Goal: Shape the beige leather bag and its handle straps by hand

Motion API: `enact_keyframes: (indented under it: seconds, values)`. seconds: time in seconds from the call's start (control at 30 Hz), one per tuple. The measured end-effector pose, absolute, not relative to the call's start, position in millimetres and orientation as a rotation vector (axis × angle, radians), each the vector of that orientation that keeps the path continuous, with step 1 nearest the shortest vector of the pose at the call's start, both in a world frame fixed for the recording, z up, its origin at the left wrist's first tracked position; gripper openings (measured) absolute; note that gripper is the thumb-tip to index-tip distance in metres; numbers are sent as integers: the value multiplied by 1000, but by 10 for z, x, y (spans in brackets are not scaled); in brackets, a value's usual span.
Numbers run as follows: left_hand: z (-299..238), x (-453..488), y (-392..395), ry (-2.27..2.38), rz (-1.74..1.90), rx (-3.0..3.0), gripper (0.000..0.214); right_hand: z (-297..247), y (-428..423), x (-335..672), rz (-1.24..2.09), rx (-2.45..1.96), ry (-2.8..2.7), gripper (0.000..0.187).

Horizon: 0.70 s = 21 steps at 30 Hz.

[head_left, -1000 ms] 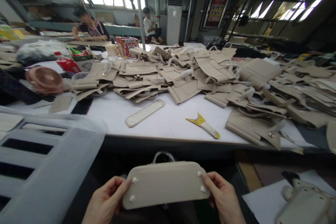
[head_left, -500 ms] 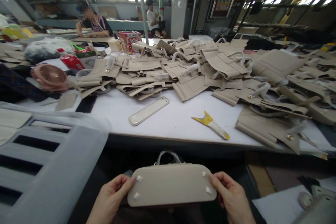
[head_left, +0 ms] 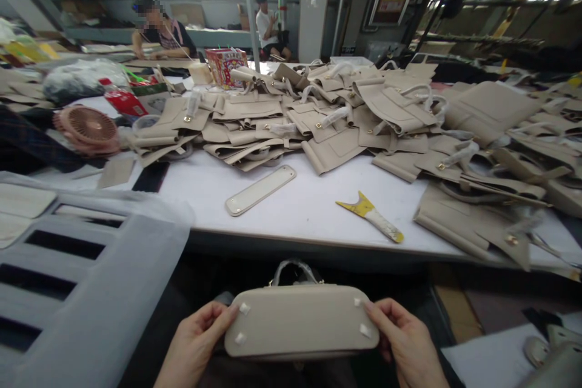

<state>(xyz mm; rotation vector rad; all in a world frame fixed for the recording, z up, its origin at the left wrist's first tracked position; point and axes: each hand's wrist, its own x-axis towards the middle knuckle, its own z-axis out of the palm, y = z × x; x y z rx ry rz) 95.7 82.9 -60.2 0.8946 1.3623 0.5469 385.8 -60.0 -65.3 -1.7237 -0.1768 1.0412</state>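
Between my hands is a beige handbag (head_left: 302,322), its flat oval base turned up toward me. Small white wrapped pieces sit near the base's corners, and a plastic-wrapped handle stands up behind its far edge. My left hand (head_left: 196,336) pinches the left end of the bag, thumb on top. At the right end my right hand (head_left: 406,339) grips in the same way, its fingers curled beneath. Beyond the bag, on the white table, lie a loose beige oval base panel (head_left: 260,190) and a yellow tool with a notched blade and a wrapped grip (head_left: 370,216).
Beige bag pieces (head_left: 336,148) are heaped across the white table (head_left: 282,218). A pink fan (head_left: 87,129) and a red-labelled bottle (head_left: 123,100) stand at left. Nearer is a grey slotted rack (head_left: 113,267) under plastic. Two people (head_left: 162,33) sit farther back.
Both hands and the bag keep nearly the same pose. The view has shifted slightly, so most things sit a little farther right in the picture.
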Motion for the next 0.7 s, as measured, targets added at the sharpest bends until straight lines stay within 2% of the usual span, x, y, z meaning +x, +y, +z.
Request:
enact_keyframes:
  seconds: [0.5, 0.7]
  values:
    - [-609, 932, 874, 1324, 520, 980, 48, -780, -642, 3942, 1123, -1698, -187, 51]
    - [-611, 952, 850, 1379, 515, 925, 53, -700, -585, 3858, 1022, -1683, -137, 52]
